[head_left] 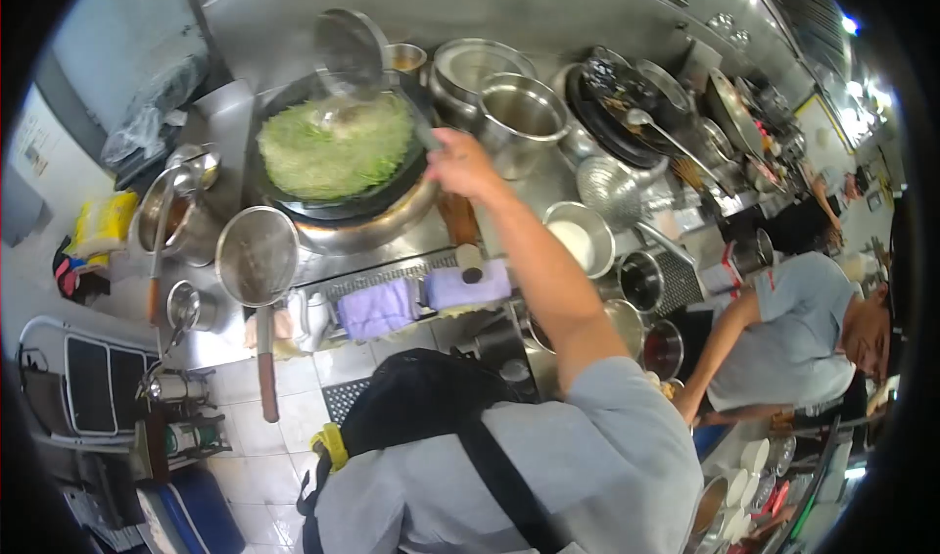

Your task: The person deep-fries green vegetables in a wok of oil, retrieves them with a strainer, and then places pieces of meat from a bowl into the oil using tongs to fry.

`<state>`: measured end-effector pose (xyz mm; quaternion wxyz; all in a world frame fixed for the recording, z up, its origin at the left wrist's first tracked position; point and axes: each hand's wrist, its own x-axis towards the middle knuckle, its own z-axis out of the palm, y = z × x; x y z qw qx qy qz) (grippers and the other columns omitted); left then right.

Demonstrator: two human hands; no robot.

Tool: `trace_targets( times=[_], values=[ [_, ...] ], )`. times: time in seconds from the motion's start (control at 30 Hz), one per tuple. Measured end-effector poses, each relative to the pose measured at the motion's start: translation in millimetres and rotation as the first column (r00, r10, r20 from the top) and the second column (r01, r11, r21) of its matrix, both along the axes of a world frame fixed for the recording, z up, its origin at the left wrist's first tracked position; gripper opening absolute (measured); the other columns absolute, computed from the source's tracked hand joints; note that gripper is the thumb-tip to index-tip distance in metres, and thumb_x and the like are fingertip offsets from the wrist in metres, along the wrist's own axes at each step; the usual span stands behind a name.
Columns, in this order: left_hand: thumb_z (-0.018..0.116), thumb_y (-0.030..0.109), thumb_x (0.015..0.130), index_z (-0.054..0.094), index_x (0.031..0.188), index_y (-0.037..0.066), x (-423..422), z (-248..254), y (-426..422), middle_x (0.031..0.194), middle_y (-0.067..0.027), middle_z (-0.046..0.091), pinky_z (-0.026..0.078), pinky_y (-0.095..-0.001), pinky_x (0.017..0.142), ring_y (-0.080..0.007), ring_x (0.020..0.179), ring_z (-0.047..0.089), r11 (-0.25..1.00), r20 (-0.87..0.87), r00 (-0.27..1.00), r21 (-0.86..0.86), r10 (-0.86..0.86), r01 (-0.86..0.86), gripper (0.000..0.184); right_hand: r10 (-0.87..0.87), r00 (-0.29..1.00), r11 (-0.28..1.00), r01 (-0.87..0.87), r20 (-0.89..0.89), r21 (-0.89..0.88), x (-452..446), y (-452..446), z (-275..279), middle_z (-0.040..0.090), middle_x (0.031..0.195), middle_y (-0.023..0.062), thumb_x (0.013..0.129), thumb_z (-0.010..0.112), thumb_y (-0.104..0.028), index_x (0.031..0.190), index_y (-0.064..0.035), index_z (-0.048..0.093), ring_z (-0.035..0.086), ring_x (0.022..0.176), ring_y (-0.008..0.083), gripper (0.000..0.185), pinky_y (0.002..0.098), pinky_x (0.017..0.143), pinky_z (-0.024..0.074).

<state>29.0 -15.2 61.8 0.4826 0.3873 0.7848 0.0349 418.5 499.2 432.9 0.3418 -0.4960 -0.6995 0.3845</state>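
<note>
My right hand (464,165) is closed around the handle of a large round metal ladle (351,52), at the right rim of a black wok (343,199). The ladle is tilted over the wok's far side; whether its bowl is solid or perforated I cannot tell. Pale green, finely shredded vegetables (333,152) fill the wok, with a blurred whitish patch near the ladle. Below my hand, a thick wooden handle (458,219) points toward me. My left hand does not show.
A fine strainer (258,257) lies left of the wok, its handle overhanging the front edge. Folded purple cloths (377,309) lie along that edge. Tall steel pots (524,113), a perforated skimmer (609,187) and a bowl of white contents (578,240) stand right. Another person (783,329) works at far right.
</note>
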Motion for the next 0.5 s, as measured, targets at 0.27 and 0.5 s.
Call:
trace_targets(
  times=[0.27, 0.5],
  values=[
    [0.039, 0.049, 0.097, 0.066, 0.101, -0.001, -9.1, 5.8, 31.3, 0.088, -0.0211, 0.067, 0.05, -0.039, 0.076, -0.0325, 0.083, 0.065, 0.986, 0.034, 0.998, 0.158, -0.061, 0.055, 0.057, -0.25, 0.908, 0.946, 0.154, 0.336, 0.286, 38.1, 36.1, -25.1, 0.069, 0.085, 0.0176, 0.086, 0.056, -0.008, 0.139, 0.0028, 0.044, 0.066, 0.064, 0.0196, 0.055, 0.0341, 0.056, 0.0513],
    [0.04, 0.047, 0.097, 0.066, 0.1, -0.001, -5.5, 16.4, 87.0, 0.087, -0.02, 0.067, 0.05, -0.0384, 0.075, -0.0314, 0.081, 0.065, 0.952, 0.046, 0.995, 0.299, -0.087, 0.07, 0.054, -0.292, 0.882, 0.825, 0.036, -0.371, -0.564, -8.4, -27.0, -21.4, 0.059, 0.068, 0.0079, 0.09, 0.053, -0.002, 0.122, -0.0041, 0.051, 0.046, 0.041, 0.0086, 0.032, 0.0225, 0.033, 0.0278]
  ],
)
